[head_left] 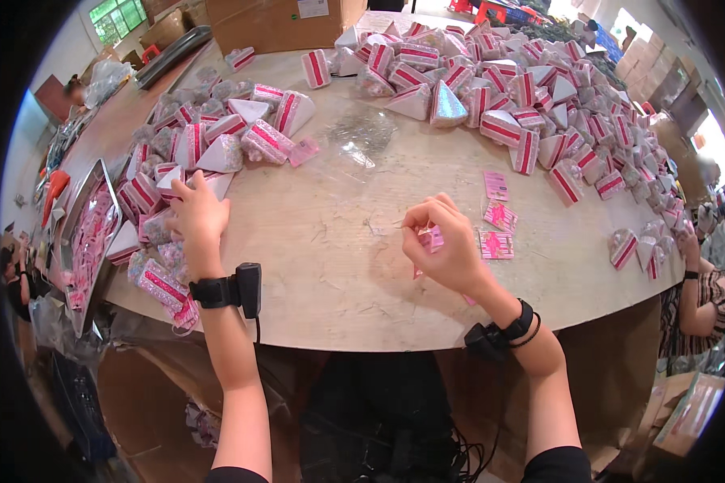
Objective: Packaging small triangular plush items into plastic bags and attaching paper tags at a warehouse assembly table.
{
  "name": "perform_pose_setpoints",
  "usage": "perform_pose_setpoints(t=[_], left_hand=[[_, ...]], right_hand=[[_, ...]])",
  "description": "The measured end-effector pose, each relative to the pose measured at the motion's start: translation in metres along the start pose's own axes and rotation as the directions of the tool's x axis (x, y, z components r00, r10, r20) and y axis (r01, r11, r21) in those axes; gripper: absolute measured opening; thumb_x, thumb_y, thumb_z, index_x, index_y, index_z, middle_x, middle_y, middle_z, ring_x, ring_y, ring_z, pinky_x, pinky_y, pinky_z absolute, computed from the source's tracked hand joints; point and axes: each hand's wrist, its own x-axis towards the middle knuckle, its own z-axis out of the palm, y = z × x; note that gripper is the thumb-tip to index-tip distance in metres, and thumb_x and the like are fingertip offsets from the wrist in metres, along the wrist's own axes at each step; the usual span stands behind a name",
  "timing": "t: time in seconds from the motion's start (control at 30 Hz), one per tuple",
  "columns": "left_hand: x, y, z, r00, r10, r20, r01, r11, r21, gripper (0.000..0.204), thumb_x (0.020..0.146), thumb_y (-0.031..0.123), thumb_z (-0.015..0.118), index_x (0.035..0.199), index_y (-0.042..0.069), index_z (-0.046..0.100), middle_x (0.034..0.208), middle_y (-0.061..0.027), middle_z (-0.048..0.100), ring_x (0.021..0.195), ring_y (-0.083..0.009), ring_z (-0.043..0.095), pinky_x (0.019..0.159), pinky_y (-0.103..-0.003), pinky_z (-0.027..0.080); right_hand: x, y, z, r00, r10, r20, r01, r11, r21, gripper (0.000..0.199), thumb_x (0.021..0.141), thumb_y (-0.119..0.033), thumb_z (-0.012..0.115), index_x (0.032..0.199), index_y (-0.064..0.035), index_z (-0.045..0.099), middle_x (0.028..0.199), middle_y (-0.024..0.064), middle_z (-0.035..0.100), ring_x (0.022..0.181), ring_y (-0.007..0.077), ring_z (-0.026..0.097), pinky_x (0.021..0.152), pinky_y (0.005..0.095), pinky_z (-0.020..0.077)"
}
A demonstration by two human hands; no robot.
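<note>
My left hand reaches over the left pile, its fingers apart and bent down at the slice-shaped pieces. Next to it lies a white-sided wedge; whether the fingertips touch one is hard to make out. These pieces look like toy cake slices with sparkly sides and a dark pink stripe. My right hand is closed in a pinch above the middle of the table, with a small pink card partly hidden in it. A thin thread or pin seems to stick out by the fingertips. To its right lie several pink cards.
A large heap of cake slices covers the far right of the table. Clear plastic film lies in the middle. A metal tray of pink strips is at the left, a cardboard box behind. Another person's arm is at the right.
</note>
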Motion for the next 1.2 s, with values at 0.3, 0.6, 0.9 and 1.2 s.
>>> perform_pose_setpoints(t=[0.3,0.6,0.9,1.2], left_hand=[[-0.001,0.006,-0.007,0.999,0.045,0.027,-0.045,0.999,-0.028,0.053,0.078,0.026,0.074,0.118,0.007,0.046,0.132,-0.0204,0.039,0.116,-0.0419,0.051,0.087,-0.062,0.044],[0.015,-0.004,0.012,0.996,-0.009,-0.089,0.002,0.998,-0.069,0.067,0.071,0.039,0.079,0.118,0.004,0.047,0.114,-0.0232,0.056,0.108,-0.0382,0.058,0.087,-0.053,0.048],[0.012,0.006,-0.005,0.913,0.16,-0.374,-0.328,0.833,-0.445,0.054,0.072,0.03,0.081,0.114,0.005,0.056,0.113,-0.0141,0.06,0.102,-0.0312,0.06,0.086,-0.041,0.047],[-0.042,0.061,-0.034,0.526,0.458,-0.716,-0.847,0.205,-0.491,0.065,0.068,0.009,0.081,0.127,0.006,0.054,0.111,-0.0109,0.054,0.107,-0.0272,0.051,0.09,-0.036,0.043]], right_hand=[[0.0,0.001,-0.001,1.0,-0.002,-0.02,0.002,1.0,-0.015,0.012,0.074,0.001,0.067,0.08,-0.0042,0.058,0.074,0.0041,0.06,0.074,0.0198,0.054,0.07,0.0301,0.0447],[0.001,-0.003,-0.001,0.998,-0.039,-0.057,0.04,0.999,0.004,0.012,0.073,0.002,0.066,0.078,-0.0037,0.057,0.073,0.0042,0.058,0.072,0.0194,0.053,0.067,0.0294,0.0445],[0.002,-0.005,-0.002,0.996,-0.066,-0.055,0.066,0.998,-0.006,0.012,0.076,0.003,0.065,0.082,-0.0035,0.057,0.073,0.0045,0.056,0.072,0.0188,0.051,0.066,0.0296,0.0434],[-0.001,0.0,-0.003,0.993,-0.064,-0.101,0.066,0.998,0.014,0.014,0.078,0.006,0.062,0.087,-0.0023,0.056,0.076,0.0063,0.055,0.074,0.02,0.051,0.068,0.0299,0.0426]])
